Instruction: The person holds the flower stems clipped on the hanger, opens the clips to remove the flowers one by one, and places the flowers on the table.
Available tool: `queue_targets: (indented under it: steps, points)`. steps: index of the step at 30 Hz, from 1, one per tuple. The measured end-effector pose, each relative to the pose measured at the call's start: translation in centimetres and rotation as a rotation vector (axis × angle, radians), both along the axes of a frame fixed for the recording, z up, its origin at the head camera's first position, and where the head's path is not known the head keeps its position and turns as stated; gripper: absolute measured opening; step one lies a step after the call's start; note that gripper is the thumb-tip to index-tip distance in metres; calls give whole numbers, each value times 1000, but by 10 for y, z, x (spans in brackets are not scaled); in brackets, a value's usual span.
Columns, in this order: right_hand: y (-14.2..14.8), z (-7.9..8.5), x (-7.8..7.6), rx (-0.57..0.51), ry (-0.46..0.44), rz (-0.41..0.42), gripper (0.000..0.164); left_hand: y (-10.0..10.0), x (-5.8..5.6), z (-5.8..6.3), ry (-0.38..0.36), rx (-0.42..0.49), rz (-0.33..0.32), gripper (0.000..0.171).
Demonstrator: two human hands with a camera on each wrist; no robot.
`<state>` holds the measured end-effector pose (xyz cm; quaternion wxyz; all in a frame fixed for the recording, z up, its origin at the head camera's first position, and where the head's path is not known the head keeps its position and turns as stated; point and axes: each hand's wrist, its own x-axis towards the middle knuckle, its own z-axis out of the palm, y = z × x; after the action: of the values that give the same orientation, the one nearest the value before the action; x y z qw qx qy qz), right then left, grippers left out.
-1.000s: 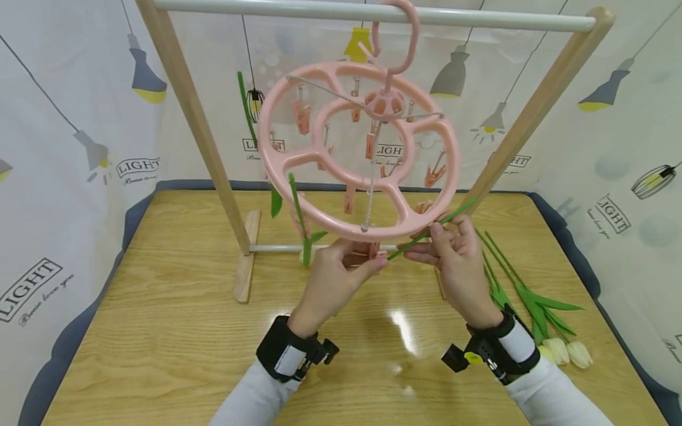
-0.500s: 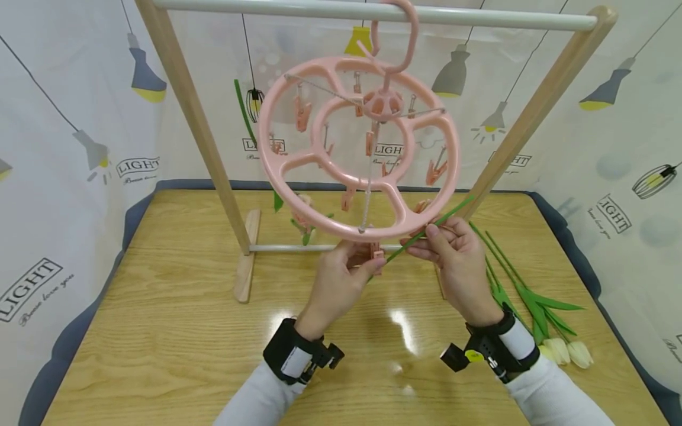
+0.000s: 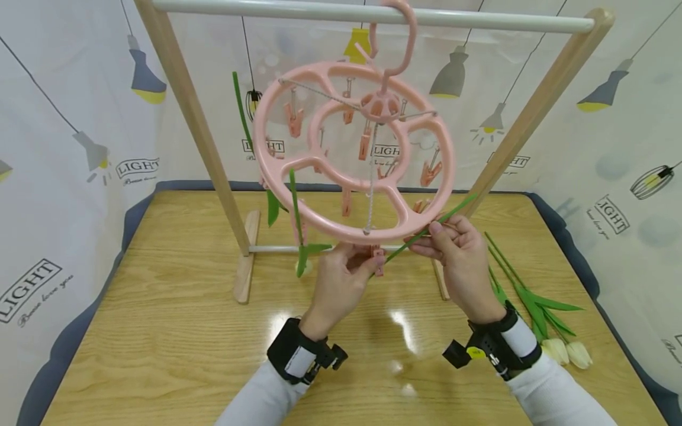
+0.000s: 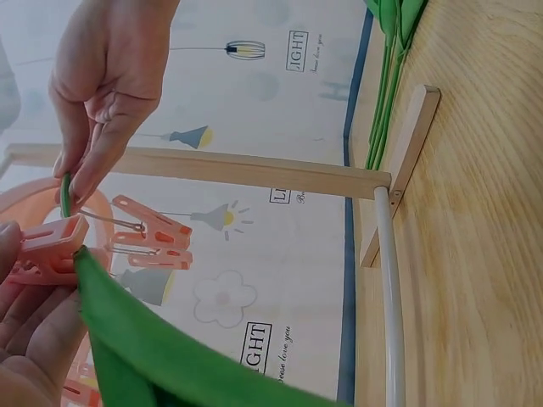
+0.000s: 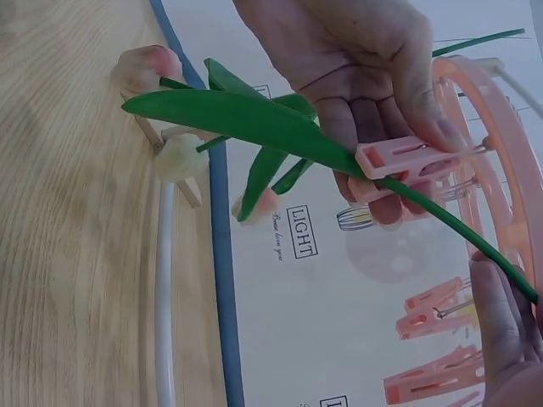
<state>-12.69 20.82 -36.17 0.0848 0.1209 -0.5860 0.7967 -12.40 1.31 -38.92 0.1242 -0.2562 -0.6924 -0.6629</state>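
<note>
Low on the front of a round pink clip hanger (image 3: 341, 228), my left hand (image 3: 339, 287) pinches a pink clothespin (image 3: 378, 260) between thumb and fingers. A tulip's green stem (image 5: 454, 222) runs across that clothespin's mouth, seen in the right wrist view, with a broad green leaf (image 5: 229, 119) beside it. My right hand (image 3: 462, 269) pinches the same stem farther along, close below the ring's right rim. Which bloom belongs to this tulip I cannot tell. Another tulip (image 3: 301, 236) hangs from the ring's front left, and a third stem (image 3: 242, 109) rises behind its left side.
The hanger hooks over a white bar (image 3: 298, 8) on a wooden-legged rack (image 3: 194, 124). Several pink clothespins (image 3: 430, 171) dangle from the ring. Loose tulips (image 3: 538, 305) with cream blooms lie on the right of the wooden table (image 3: 176, 355). A printed cloth stands behind.
My left hand has shifted slightly right, still pinching the clothespin. The hanger has swayed a little left, and the front-left tulip has swung. My right hand keeps its hold on the stem.
</note>
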Motion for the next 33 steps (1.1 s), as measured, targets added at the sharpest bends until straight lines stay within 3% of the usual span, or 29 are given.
queue_targets:
  steps: [10,20,33]
  points:
    - [7,2,-3,8,4,-49,7,-2,-1,-1,34,10,47,13]
    - [27,8,-9,112,-6,-80,5,-3,-1,-2,22,17,83,15]
    - [42,11,-9,172,82,-80,11,-5,-1,-1,4,10,63,14]
